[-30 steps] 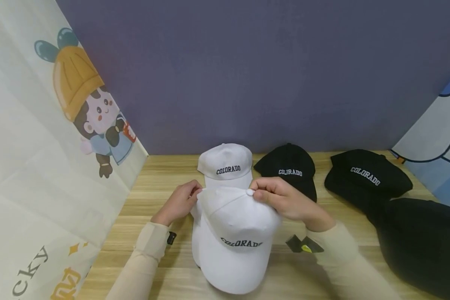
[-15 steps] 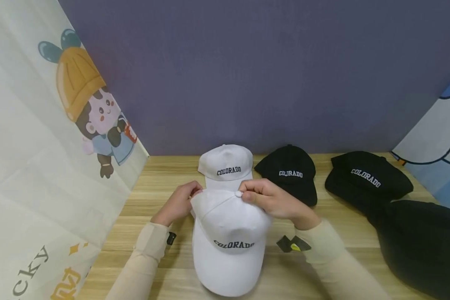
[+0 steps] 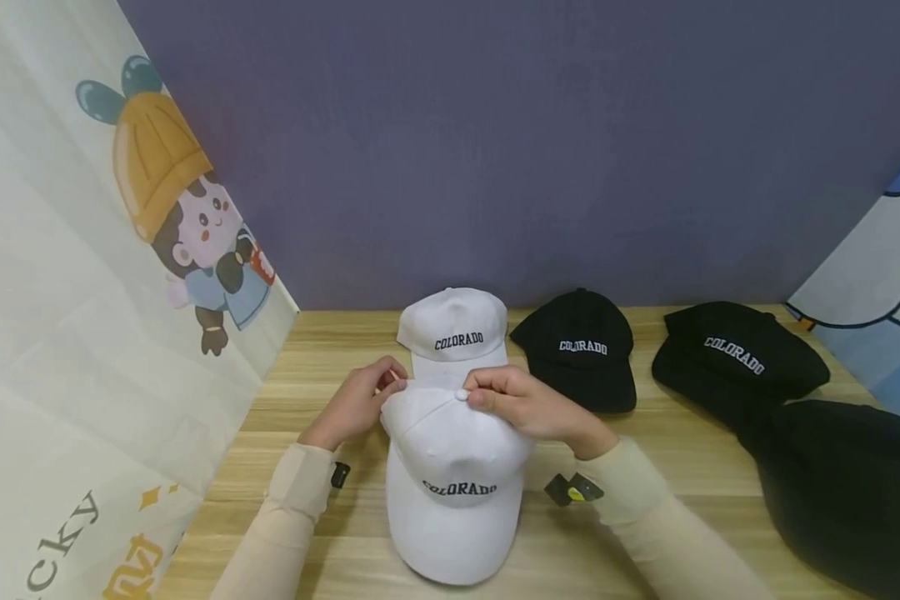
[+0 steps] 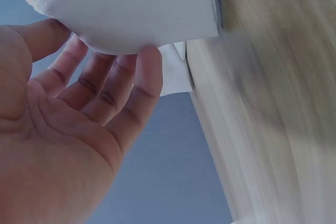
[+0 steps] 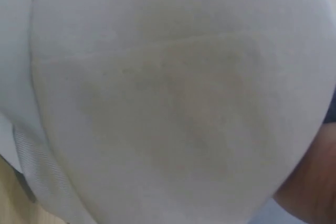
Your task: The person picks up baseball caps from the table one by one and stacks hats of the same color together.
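In the head view, my right hand [image 3: 528, 408] pinches a white baseball cap [image 3: 453, 533] at the button on its crown, thumb and curled fingers meeting there. The cap's black COLORADO lettering and brim face me. My left hand [image 3: 356, 404] is at the crown's back left edge, its fingers loosely bent. The left wrist view shows the left hand's fingertips [image 4: 149, 59] right at the rounded side of white cap fabric [image 4: 142, 9], palm apart from it. White crown fabric [image 5: 173, 93] fills most of the right wrist view, with part of the right hand [image 5: 310, 182] at the edge.
Behind stands another white COLORADO cap [image 3: 453, 325], its brim partly covered by the front cap. Black caps sit to the right: one in the middle [image 3: 581, 342], one farther right [image 3: 735, 354] and one close at the right edge [image 3: 847, 483]. A purple-grey wall [image 3: 495, 150] borders the wooden table [image 3: 292, 517].
My right hand has shifted left with the white cap. A white cap layer that showed at its left edge is now covered. The left hand has stayed nearly in place.
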Demonstrator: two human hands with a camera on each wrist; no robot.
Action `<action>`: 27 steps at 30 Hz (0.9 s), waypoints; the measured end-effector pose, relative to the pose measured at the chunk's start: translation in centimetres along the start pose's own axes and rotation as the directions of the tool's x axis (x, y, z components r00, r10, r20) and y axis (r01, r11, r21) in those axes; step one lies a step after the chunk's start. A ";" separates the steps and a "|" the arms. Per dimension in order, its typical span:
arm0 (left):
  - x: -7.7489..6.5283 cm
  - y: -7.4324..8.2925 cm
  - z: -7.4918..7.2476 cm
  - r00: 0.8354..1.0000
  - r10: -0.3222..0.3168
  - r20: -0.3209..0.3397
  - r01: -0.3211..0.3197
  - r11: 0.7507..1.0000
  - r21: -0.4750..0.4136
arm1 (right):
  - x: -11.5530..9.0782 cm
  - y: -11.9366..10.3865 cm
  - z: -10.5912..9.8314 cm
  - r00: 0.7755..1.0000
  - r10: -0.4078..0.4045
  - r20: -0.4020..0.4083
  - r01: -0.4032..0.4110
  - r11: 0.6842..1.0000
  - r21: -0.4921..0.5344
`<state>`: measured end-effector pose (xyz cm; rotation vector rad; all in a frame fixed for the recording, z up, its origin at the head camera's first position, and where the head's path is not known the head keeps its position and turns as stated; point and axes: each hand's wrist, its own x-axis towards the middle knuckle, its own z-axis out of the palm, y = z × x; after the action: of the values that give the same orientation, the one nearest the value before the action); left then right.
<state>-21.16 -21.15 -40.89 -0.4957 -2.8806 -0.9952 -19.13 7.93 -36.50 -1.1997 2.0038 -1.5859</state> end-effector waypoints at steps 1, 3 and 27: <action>0.0 0.0 0.0 1.000 -0.002 0.001 0.002 1.000 -0.002 | 0.1 0.1 0.1 1.000 0.003 -0.003 -0.003 1.000 -0.002; 0.0 -0.2 -0.1 1.000 -0.003 0.002 0.003 1.000 -0.004 | 0.2 0.2 0.1 1.000 0.015 -0.012 -0.015 1.000 -0.005; -0.2 -0.2 -0.6 1.000 0.003 -0.016 -0.004 0.999 -0.039 | 1.4 2.2 1.2 0.961 0.126 -0.246 -0.140 0.989 -0.041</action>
<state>-21.07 -21.71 -40.51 -0.4927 -2.8510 -1.0512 -20.02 6.17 -38.52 -0.9037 2.2439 -1.6866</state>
